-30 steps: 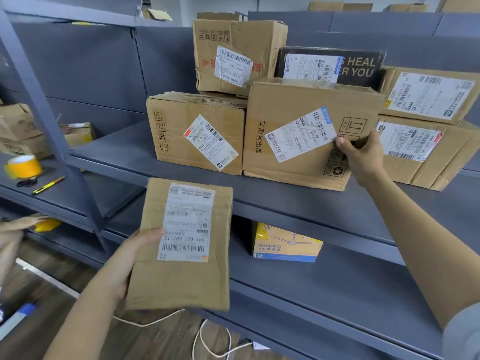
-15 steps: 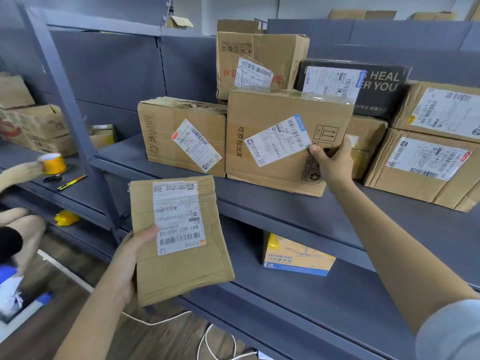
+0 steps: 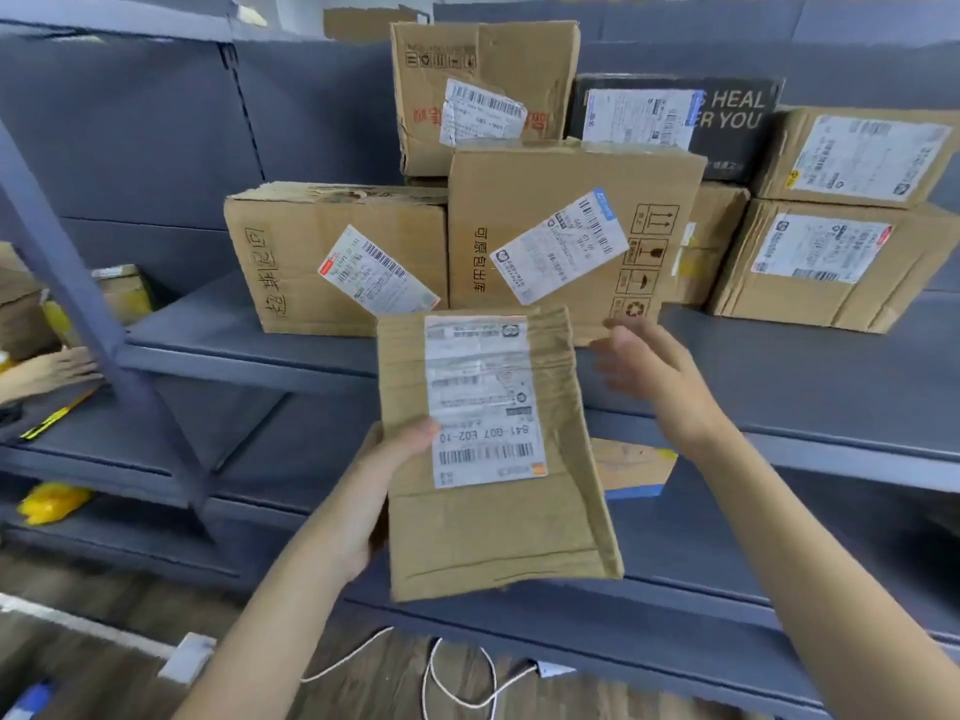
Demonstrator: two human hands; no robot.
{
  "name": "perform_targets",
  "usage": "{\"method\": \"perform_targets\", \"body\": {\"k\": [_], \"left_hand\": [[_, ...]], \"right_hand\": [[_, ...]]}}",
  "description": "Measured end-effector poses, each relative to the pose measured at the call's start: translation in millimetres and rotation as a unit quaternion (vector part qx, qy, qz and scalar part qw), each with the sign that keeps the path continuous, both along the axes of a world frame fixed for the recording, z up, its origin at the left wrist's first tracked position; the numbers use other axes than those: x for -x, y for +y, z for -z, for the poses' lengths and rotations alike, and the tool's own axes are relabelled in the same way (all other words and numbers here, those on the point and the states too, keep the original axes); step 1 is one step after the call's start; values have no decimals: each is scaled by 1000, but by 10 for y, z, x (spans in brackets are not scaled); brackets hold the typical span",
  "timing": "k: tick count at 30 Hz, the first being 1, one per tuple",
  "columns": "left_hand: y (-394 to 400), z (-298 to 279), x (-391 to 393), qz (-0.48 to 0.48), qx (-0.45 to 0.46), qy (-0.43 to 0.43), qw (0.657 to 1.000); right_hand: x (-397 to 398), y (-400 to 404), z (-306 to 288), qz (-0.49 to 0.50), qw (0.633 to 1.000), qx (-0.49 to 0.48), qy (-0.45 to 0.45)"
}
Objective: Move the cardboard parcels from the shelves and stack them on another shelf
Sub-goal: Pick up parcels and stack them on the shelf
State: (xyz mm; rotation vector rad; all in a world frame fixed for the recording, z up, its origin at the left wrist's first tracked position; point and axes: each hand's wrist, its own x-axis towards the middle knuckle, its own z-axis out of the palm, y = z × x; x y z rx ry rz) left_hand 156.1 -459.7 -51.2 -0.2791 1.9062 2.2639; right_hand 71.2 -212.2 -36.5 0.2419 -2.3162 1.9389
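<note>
My left hand (image 3: pixel 382 478) grips a flat cardboard parcel (image 3: pixel 493 527) with a white label by its left edge, held upright in front of the grey shelf (image 3: pixel 249 335). My right hand (image 3: pixel 649 366) hovers open and blurred just right of the parcel's top, touching nothing. Behind it on the shelf stands a large box (image 3: pixel 561 200) with a slanted label, and a lower box (image 3: pixel 291 252) to its left. A tall box (image 3: pixel 483 59) is stacked behind them, beside a black parcel (image 3: pixel 737 116).
Two stacked boxes (image 3: pixel 841 220) sit at the right of the shelf. A yellow-blue carton (image 3: pixel 636 470) lies on the lower shelf. A steel upright (image 3: pixel 78 314) divides the bays; another person's hand (image 3: pixel 57 368) reaches in at the left. White cable (image 3: pixel 452 683) lies on the floor.
My right hand has let go of the large box's right edge and drawn back toward the flat parcel. My left hand has raised that parcel up and to the centre.
</note>
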Motion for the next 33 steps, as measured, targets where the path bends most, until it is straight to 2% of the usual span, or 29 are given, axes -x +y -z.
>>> {"method": "perform_targets", "body": {"k": [2,4,6,8,10,12,13,15,17,18,19,23,25,27,31,33], "left_hand": [[-56,0,71,85,46,29,995],[-23,31,247,148,86,50,984],[153,-73,339,157,88,9,984],[60,-34,283,183,78,26,980],[-76,-60,355,180,120,54,975],[-324,-121,514,78,187,136,970],[-489,-164,617,4,229,187,955],[-862,-274,839,-139,329,274,893],[-1206,-389,1083,-226,418,287,832],[-1355,-425,1204,-249,444,268,818],[-1482,-431,1318,-258,447,245,821],[-1803,-288,1624,-194,296,189,916],[-1850,-202,1693,-150,245,181,941],[-1796,-143,1692,-155,260,179,936],[-1676,-17,1500,-259,289,222,895],[-1692,4,1400,-275,281,240,887]], "right_hand": [[-210,-13,61,-130,986,31,-96],[-339,21,105,-176,974,66,-126],[-450,62,143,-181,973,73,-124],[-522,81,213,-150,978,86,-118],[-555,110,268,-101,981,111,-120],[-610,98,334,-55,983,125,-127],[-630,96,360,-36,983,128,-129],[-693,80,352,-2,981,140,-135],[-741,78,354,15,979,150,-140],[-756,79,358,20,978,150,-144],[-765,80,357,22,978,148,-147],[-744,139,346,35,975,145,-166],[-726,164,322,42,975,126,-179],[-704,170,304,53,975,118,-183],[-673,158,290,63,974,137,-170],[-665,141,272,73,972,156,-158]]}}
